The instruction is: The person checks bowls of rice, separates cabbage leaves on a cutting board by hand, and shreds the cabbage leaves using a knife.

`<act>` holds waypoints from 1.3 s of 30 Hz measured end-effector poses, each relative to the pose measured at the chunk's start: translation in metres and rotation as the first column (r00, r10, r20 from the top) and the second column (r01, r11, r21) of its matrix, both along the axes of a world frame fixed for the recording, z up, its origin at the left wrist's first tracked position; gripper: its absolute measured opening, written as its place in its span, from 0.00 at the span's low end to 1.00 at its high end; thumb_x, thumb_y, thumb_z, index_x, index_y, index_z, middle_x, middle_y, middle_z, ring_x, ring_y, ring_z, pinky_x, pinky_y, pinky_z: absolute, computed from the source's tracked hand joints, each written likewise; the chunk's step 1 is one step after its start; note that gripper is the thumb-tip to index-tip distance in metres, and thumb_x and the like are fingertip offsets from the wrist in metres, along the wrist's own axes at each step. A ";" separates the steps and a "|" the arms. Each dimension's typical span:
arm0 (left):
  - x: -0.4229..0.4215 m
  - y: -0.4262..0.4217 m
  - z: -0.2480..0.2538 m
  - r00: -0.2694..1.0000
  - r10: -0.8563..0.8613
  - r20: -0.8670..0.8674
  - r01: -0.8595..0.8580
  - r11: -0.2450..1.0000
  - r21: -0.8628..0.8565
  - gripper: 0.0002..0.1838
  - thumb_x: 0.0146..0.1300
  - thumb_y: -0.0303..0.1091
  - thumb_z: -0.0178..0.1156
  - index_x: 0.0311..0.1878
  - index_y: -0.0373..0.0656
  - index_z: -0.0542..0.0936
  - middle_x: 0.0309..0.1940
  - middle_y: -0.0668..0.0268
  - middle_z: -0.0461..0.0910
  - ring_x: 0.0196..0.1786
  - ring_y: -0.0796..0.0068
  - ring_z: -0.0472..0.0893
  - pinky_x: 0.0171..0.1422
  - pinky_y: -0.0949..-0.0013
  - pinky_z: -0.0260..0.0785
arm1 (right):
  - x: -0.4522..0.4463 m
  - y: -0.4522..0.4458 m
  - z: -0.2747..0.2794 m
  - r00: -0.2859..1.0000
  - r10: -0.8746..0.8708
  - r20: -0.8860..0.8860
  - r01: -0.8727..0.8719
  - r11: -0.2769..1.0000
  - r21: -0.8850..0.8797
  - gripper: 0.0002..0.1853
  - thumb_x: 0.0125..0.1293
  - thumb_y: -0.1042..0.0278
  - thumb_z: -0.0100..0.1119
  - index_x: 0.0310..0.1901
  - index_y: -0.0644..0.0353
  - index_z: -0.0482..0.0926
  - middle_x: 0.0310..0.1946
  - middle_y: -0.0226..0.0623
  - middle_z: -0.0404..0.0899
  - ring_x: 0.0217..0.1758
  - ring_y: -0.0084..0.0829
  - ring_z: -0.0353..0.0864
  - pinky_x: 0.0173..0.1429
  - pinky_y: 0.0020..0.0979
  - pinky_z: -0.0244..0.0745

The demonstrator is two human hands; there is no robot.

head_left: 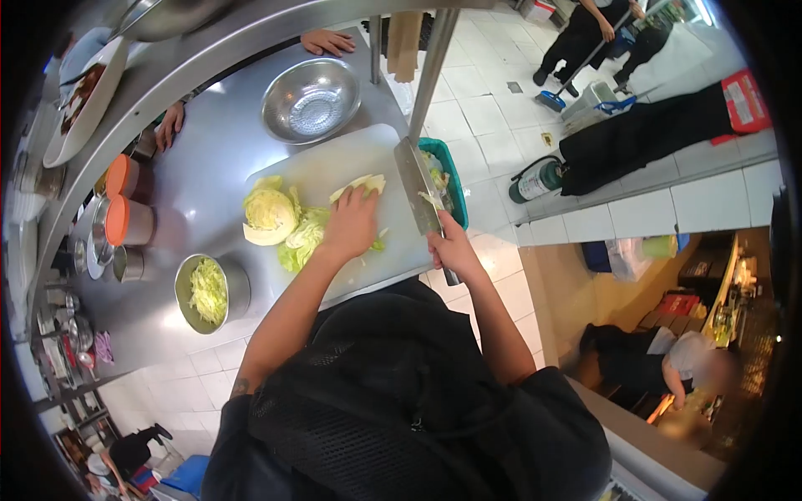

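My right hand (pixel 454 248) is wrapped round the handle of a wide knife (pixel 419 188), whose blade lies over the right edge of the white cutting board (pixel 334 167). Bits of cabbage cling to the blade. My left hand (pixel 351 224) rests on the board, its fingers on a pale piece of cabbage (pixel 365 184). Left of that hand are a cut cabbage half (pixel 271 212) and loose green leaves (pixel 305 238). Shredded cabbage fills part of a metal container (pixel 235 294) on the steel table.
A metal colander (pixel 312 101) stands beyond the board. Below its right edge is a teal bin (pixel 454 188) with cabbage scraps. Orange-lidded containers (pixel 130 220) stand at the left. Another person's hands (pixel 327 42) rest on the far table edge. A steel post (pixel 433 75) rises at the corner.
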State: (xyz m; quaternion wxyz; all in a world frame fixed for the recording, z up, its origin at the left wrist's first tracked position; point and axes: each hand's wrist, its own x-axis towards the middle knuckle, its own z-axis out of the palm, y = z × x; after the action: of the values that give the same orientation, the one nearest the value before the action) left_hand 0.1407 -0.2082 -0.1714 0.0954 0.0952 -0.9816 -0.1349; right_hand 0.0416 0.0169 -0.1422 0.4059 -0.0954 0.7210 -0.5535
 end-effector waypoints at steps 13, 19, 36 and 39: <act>-0.041 0.028 0.103 0.932 -0.277 -0.236 0.341 0.892 0.298 0.17 0.61 0.28 0.66 0.54 0.42 0.83 0.52 0.61 0.77 0.60 0.57 0.74 0.62 0.59 0.70 | -0.004 0.015 0.057 0.962 0.257 -0.088 -0.256 0.966 0.027 0.24 0.73 0.72 0.55 0.69 0.61 0.69 0.24 0.27 0.72 0.19 0.19 0.70 0.22 0.25 0.69; -0.072 0.032 0.094 0.938 -0.289 -0.189 0.339 0.670 0.661 0.06 0.62 0.29 0.65 0.36 0.37 0.86 0.39 0.58 0.81 0.45 0.56 0.82 0.50 0.57 0.74 | -0.001 0.028 0.021 0.900 0.238 -0.365 -0.209 0.971 0.118 0.25 0.72 0.70 0.55 0.69 0.61 0.69 0.25 0.29 0.72 0.19 0.17 0.69 0.22 0.25 0.68; -0.154 0.028 0.067 0.996 -0.073 -0.043 0.084 0.794 0.602 0.19 0.61 0.24 0.59 0.56 0.40 0.82 0.46 0.50 0.85 0.51 0.50 0.84 0.55 0.54 0.76 | 0.008 0.088 0.016 0.887 0.133 -0.441 -0.025 0.970 0.242 0.25 0.70 0.70 0.57 0.69 0.60 0.71 0.40 0.63 0.83 0.47 0.62 0.83 0.52 0.52 0.77; -0.115 0.009 0.061 0.999 0.027 0.046 -0.049 0.801 0.596 0.15 0.61 0.27 0.61 0.52 0.39 0.82 0.40 0.51 0.84 0.45 0.52 0.84 0.50 0.54 0.75 | -0.001 0.098 0.002 0.907 0.150 -0.392 -0.084 0.980 0.182 0.25 0.70 0.70 0.58 0.69 0.60 0.71 0.40 0.62 0.84 0.46 0.61 0.84 0.52 0.49 0.77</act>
State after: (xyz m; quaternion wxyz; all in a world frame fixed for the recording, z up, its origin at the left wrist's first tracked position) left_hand 0.0262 -0.1991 -0.1108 0.0460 0.1424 -0.8888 -0.4333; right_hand 0.0409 0.1146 -0.1399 0.2871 -0.2176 0.8245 -0.4362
